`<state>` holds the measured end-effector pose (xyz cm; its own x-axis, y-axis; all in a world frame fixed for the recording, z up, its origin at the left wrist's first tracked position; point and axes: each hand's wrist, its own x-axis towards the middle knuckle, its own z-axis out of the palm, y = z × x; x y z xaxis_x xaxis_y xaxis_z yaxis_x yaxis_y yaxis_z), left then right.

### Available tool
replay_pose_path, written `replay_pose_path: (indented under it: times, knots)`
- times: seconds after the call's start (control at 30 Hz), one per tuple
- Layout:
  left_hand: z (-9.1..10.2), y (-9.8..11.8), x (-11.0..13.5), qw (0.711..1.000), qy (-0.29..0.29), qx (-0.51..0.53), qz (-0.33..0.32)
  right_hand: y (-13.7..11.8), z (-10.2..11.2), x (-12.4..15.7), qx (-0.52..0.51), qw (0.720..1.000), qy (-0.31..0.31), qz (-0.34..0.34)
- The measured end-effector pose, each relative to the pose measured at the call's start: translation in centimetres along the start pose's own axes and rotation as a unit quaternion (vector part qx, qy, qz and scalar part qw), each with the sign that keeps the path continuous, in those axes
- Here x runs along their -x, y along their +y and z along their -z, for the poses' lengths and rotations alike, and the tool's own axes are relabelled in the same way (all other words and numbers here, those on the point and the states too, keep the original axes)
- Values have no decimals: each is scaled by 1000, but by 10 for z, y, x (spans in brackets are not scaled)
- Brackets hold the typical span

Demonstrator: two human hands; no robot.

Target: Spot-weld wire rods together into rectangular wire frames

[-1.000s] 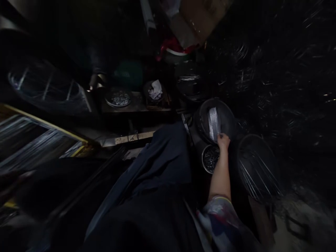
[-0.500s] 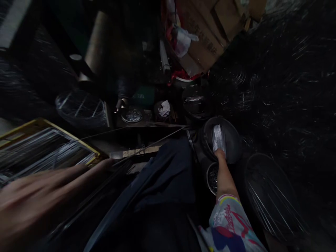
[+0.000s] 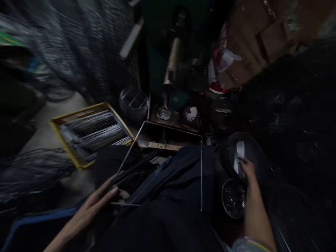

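Note:
My left hand (image 3: 106,196) is closed on a thin bent metal wire frame (image 3: 173,128), with thumb and fingers pinching its near left side. The frame has squared corners and stretches over my dark-clad lap (image 3: 173,178); one side hangs along the right. My right hand (image 3: 247,167) reaches to a bundle of pale, shiny strips or rods (image 3: 239,150) in a round black tub (image 3: 256,150). Its fingers are bent against the bundle's near part; whatever lies between them is too dark to make out. Beside the tub stands a round metal bowl (image 3: 223,201) with small shiny pieces inside.
To the left, a yellow crate (image 3: 61,134) contains many thin metal rods. Ahead, a machine with a tubular part (image 3: 173,57) stands over a dish of small metal bits (image 3: 165,114) and a crumpled white paper (image 3: 192,113). Cardboard boxes (image 3: 249,45) are at back right.
My view has swung left, so things appear further right. My left hand, stretched out and blurred before, now pinches the wire frame lower down. My right hand stays at the bundle.

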<state>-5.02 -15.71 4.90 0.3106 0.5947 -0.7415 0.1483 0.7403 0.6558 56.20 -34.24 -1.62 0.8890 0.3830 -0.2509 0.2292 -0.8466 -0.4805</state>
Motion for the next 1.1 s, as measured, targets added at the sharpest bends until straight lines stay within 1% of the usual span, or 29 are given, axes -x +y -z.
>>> replay_pose_path:
  times: [0.07,0.13,0.2,0.23,0.3,0.4,0.47,0.5,0.57,0.63,0.7,0.73,0.8,0.9,0.97,1.1]
  knots:
    - [10,-18,3,1000,-4,4,7,-15,4,18,-78,997,0,18]
    - [21,-34,6,999,-12,34,5,-31,5,41,-184,982,-7,47]
    - [31,-45,9,996,-35,79,1,-50,6,67,-243,965,-40,87]
    - [36,-48,10,994,-41,100,-3,-60,6,79,-237,963,-59,111]
    - [44,-50,13,992,-29,126,-9,-81,6,98,-185,966,-89,158]
    - [48,-47,16,991,7,131,-37,-115,8,118,-101,968,-82,215]
    - [45,-41,15,989,9,130,-65,-138,9,132,-68,959,-86,261]
    - [42,-39,14,989,6,130,-75,-150,10,140,-54,950,-100,291]
    - [36,-33,11,988,1,127,-90,-173,8,160,-22,920,-149,361]
    - [31,-28,8,987,-4,122,-105,-193,1,184,16,877,-197,438]
    - [27,-23,7,986,-11,119,-114,-209,-11,206,59,829,-227,509]
    - [25,-21,6,986,-13,120,-114,-215,-19,215,79,807,-234,536]
    - [22,-18,5,986,-12,124,-107,-222,-35,228,112,775,-248,570]
    - [17,-17,3,987,-20,125,-101,-226,-57,238,136,749,-279,586]
    - [15,-18,1,987,-35,116,-106,-226,-68,240,143,744,-291,584]
    - [14,-23,-8,986,-78,103,-104,-223,-78,244,134,756,-283,575]
